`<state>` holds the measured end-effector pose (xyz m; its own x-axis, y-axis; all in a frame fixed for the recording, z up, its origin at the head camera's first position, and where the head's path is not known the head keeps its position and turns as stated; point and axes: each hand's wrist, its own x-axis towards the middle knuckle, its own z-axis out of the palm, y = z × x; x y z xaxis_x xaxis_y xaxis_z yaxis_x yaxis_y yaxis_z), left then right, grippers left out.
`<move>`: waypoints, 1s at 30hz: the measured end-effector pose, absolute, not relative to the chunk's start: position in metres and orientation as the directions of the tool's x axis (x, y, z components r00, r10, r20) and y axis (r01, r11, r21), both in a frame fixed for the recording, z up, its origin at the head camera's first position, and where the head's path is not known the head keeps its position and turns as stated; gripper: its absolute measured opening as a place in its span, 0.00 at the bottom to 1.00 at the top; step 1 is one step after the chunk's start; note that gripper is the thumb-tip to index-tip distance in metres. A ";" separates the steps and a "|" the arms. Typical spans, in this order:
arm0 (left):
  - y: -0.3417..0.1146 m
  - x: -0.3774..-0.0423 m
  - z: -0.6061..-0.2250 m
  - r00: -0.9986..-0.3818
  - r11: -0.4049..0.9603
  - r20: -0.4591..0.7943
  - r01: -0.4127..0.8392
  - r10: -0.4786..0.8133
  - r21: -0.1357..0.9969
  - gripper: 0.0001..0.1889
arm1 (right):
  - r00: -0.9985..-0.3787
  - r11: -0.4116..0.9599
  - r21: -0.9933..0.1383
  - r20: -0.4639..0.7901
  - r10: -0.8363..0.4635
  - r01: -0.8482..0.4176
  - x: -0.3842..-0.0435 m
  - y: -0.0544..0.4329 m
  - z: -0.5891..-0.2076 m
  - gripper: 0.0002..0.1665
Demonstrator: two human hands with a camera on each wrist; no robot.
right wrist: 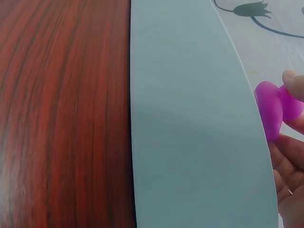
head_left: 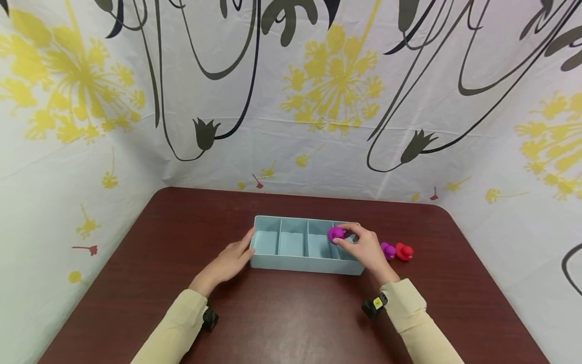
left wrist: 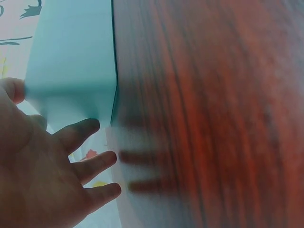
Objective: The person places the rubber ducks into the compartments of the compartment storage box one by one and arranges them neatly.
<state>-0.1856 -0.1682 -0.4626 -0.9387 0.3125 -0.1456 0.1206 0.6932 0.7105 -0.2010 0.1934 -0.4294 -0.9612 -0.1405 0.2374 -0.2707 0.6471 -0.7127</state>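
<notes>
A pale blue box (head_left: 306, 264) with several compartments in a row stands on the table. My right hand (head_left: 367, 247) pinches a small purple rubber duck (head_left: 335, 233) between thumb and fingers, over the dividers toward the box's right end. In the right wrist view that duck (right wrist: 270, 108) shows just beyond the box's long wall (right wrist: 197, 118), with its far side hidden by the fingers. My left hand (head_left: 231, 259) rests against the box's left end, fingers extended. Seen from the left wrist, the fingers (left wrist: 95, 166) are spread and straight beside the box's end (left wrist: 76, 102).
Right of the box, another purple duck (head_left: 388, 251) and a red duck (head_left: 404, 252) sit side by side on the dark reddish-brown table (head_left: 291, 313). A white patterned sheet (head_left: 291, 151) hangs behind the table's far edge and along both sides.
</notes>
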 end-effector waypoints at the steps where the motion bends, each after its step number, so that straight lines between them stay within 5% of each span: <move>1: -0.169 -0.185 -0.463 -0.939 0.695 -0.146 0.120 0.312 0.709 0.33 | -0.960 0.651 -0.708 0.239 -0.145 -0.274 -0.202 0.191 -0.430 0.25; 30: -0.169 -0.185 -0.464 -0.947 0.686 -0.148 0.094 0.285 0.722 0.33 | -0.944 0.598 -0.731 0.256 -0.207 -0.329 -0.214 0.143 -0.430 0.22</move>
<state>-0.1848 -0.1687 -0.4639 -0.9469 0.2853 -0.1481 0.0938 0.6859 0.7217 -0.2136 0.1426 -0.4297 -0.9443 -0.2068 0.2561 -0.3292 0.5981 -0.7307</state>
